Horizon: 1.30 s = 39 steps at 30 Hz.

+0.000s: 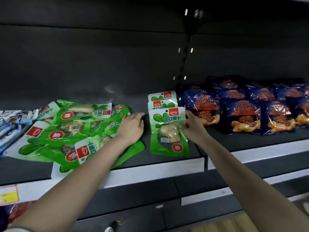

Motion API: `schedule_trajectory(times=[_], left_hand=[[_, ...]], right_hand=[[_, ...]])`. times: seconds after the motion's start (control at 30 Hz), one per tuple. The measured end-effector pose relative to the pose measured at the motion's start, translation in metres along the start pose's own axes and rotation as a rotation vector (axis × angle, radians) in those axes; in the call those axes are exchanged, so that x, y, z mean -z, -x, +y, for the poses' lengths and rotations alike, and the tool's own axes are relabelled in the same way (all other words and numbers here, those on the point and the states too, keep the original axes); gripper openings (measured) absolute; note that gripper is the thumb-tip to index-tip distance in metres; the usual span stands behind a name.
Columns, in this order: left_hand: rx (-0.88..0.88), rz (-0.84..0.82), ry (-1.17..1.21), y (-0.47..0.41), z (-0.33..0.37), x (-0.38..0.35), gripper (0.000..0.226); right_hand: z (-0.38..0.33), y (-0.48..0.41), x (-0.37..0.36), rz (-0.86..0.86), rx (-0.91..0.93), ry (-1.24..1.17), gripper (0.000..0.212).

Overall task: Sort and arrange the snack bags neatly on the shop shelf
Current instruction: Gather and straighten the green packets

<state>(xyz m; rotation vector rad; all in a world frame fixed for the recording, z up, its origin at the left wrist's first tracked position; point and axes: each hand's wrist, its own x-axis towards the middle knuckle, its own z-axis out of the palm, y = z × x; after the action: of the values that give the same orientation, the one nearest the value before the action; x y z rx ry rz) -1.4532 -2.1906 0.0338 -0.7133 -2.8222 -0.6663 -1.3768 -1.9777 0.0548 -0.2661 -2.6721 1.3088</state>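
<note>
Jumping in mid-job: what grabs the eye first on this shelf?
A messy heap of green bags sprawls at left, the left hand resting on its right edge. At centre sits a short neat row of green bags, the right hand pinching its front bag. Dark blue bags line the right.

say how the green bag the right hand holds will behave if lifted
The green bag is a glossy pouch, so it probably flexes and may slip. The pale lump behind its window looks bulky, so lifted by the edge the right hand holds, it likely sags.
</note>
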Motion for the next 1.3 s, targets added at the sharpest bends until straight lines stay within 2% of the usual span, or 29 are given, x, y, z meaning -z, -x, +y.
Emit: schedule_trajectory(times=[0.1,0.17,0.23,0.37,0.6,0.7,0.77,0.83,0.9,1.3], left_hand=[[-0.058,-0.105,-0.303,0.003,-0.006,-0.011,0.046],[-0.069,-0.119,-0.369,0.004,-0.007,-0.014,0.047],[-0.071,-0.115,-0.377,0.003,-0.007,-0.014,0.047],[-0.068,-0.123,-0.381,0.004,-0.007,-0.015,0.048],[-0.059,-0.114,-0.385,0.005,-0.006,-0.014,0.049],[-0.066,-0.114,-0.396,0.005,-0.005,-0.014,0.049],[-0.068,-0.114,-0.404,0.005,-0.005,-0.015,0.049],[-0.063,-0.117,-0.404,0.005,-0.005,-0.014,0.049],[-0.058,-0.121,-0.402,0.005,-0.005,-0.013,0.049],[-0.057,-0.101,-0.385,0.005,-0.005,-0.014,0.048]], right_hand=[[0.002,-0.002,-0.005,-0.003,-0.018,0.02,0.041],[0.004,-0.003,-0.008,0.005,0.0,0.051,0.041],[0.006,-0.002,-0.01,0.037,0.029,0.086,0.046],[0.011,0.001,-0.016,0.107,0.057,0.207,0.067],[0.009,0.011,-0.019,0.206,0.215,0.421,0.06],[0.0,0.019,-0.021,0.265,0.331,0.476,0.049],[-0.006,0.023,-0.027,0.171,0.377,0.57,0.048],[-0.006,0.026,-0.036,0.001,0.332,0.683,0.057],[0.0,0.025,-0.046,-0.099,0.264,0.785,0.062],[0.006,-0.002,-0.051,-0.103,0.191,0.847,0.057]])
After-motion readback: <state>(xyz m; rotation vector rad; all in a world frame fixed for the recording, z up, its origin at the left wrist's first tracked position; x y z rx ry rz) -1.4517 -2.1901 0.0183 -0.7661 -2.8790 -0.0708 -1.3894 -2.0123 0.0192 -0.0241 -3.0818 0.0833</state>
